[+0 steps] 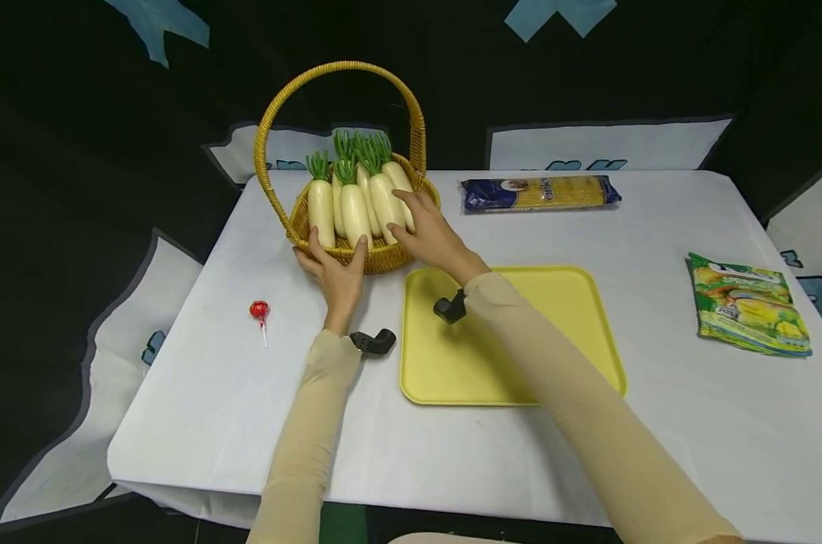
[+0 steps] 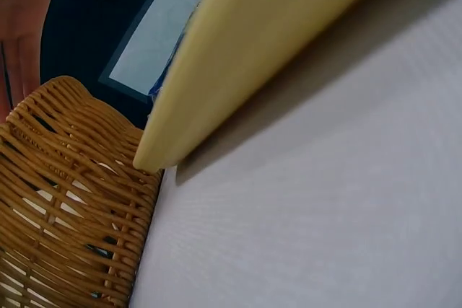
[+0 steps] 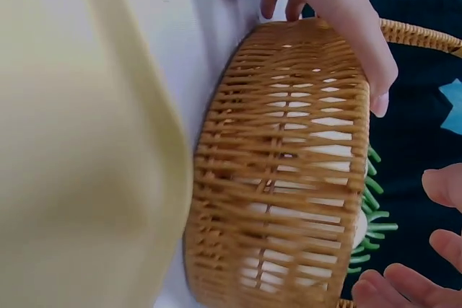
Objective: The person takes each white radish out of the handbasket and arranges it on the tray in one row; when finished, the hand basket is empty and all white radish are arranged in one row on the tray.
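The left hand (image 1: 339, 285) gripped the near rim of the wicker basket (image 1: 387, 259); the right hand (image 1: 430, 233), fingers apart, was over the white radishes (image 1: 354, 213) inside it. The basket stood near the yellow tray (image 1: 570, 306); both were on the white table (image 1: 200, 408).

Upright wicker basket (image 1: 386, 259), white radishes (image 1: 354, 212) inside, perhaps six

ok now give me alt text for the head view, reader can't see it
A person's left hand holds the front of a wicker basket of white radishes; the right hand is poised over them. On the white table also lie a yellow tray, nearer the viewer, a red lollipop at left, and a long packet and a green packet at right.
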Tool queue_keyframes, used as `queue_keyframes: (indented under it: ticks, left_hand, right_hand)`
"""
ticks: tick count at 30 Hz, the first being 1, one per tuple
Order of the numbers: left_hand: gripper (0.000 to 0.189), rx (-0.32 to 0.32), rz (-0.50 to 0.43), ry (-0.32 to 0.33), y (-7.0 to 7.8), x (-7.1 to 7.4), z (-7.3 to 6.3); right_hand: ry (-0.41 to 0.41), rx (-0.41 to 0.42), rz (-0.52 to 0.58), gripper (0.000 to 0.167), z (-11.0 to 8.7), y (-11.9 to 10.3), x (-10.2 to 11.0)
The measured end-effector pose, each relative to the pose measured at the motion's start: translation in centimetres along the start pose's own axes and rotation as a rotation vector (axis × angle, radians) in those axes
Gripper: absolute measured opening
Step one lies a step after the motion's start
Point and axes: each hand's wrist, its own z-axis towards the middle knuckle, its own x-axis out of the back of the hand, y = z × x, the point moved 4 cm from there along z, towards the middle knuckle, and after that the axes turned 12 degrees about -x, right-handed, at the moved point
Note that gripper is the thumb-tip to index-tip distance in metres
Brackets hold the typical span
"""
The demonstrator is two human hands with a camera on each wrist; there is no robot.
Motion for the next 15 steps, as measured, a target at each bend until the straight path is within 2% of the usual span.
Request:
queue_keyframes:
  ticks: [9, 15]
  left_hand:
    - [0.088, -0.016, 0.017, 0.004, 0.3, 0.2, 0.5]
    - [0.087, -0.011, 0.021, -0.002, 0.2, 0.2, 0.0]
  right_hand:
    - [-0.033, -0.08, -0.044, 0.063, 2.9, -2.1, -0.9]
    - [-0.098, -0.183, -0.025, 0.064, 3.9, -1.4, -1.8]
